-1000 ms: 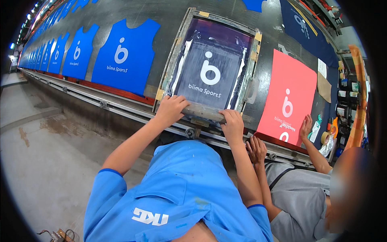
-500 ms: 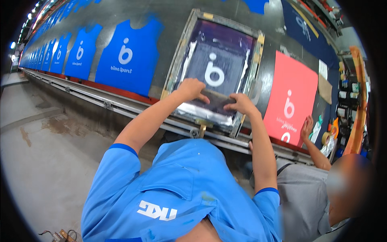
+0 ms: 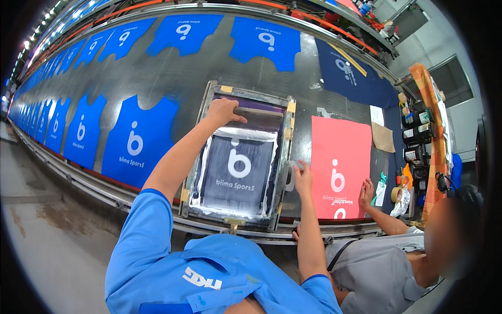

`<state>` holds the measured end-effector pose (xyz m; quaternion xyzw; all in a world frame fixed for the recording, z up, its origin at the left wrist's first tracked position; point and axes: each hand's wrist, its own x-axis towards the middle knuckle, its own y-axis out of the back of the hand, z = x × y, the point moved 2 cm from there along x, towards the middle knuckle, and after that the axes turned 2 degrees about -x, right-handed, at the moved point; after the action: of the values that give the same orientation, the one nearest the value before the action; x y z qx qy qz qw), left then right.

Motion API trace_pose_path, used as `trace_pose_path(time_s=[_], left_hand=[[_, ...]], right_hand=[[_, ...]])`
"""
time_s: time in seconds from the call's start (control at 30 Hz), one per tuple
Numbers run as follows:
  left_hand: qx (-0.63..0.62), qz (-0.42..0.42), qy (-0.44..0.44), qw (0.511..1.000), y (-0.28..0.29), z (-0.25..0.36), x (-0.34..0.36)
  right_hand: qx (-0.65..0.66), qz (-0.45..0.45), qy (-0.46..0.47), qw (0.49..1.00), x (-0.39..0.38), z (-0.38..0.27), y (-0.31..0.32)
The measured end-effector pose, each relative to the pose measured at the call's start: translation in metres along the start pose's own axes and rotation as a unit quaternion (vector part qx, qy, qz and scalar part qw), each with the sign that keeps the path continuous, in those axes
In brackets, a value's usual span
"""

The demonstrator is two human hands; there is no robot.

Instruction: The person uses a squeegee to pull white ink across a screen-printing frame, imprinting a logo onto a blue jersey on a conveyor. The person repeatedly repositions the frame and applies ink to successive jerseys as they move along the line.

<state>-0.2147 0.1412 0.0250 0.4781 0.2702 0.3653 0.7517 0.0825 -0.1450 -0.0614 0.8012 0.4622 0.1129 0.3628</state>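
A framed printing screen (image 3: 287,150) lies on the long dark table in front of me, a white logo and lettering showing through its mesh. At the screen's far end, a squeegee (image 3: 259,119) rests across the mesh. My left hand (image 3: 224,112) is closed round the squeegee's left part. White ink borders the printed area. On the right side of the frame sits a pale, clear handle (image 3: 289,176). My right hand (image 3: 303,178) is off the squeegee and beside this handle, fingers apart; whether it touches the handle is hard to make out.
Blue vest-shaped pieces (image 3: 137,144) with white logos line the table in two rows. A coral printed piece (image 3: 340,157) lies to the right, with a co-worker's hand (image 3: 367,194) at its edge. Beyond are navy fabric (image 3: 353,78), tape (image 3: 396,194) and ink containers (image 3: 417,136).
The squeegee has moved from the screen's near end to its far end, uncovering the lettering. My right hand has let go of it and shifted to the frame's right side. The view has shifted.
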Motion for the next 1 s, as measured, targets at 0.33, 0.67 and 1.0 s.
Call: trace_pose_path(time_s=[0.33, 0.67, 1.0], left_hand=[[0.031, -0.131, 0.005, 0.991, -0.004, 0.005, -0.007], [-0.022, -0.021, -0.004, 1.000, -0.053, 0.076, -0.239], [-0.028, 0.089, -0.060, 0.994, -0.074, 0.108, -0.391]], right_hand=[[0.254, -0.053, -0.137, 0.956, -0.021, -0.038, -0.007], [0.247, -0.036, -0.055, 0.967, -0.023, -0.045, 0.007], [0.231, 0.113, 0.035, 0.966, -0.027, -0.046, -0.010]])
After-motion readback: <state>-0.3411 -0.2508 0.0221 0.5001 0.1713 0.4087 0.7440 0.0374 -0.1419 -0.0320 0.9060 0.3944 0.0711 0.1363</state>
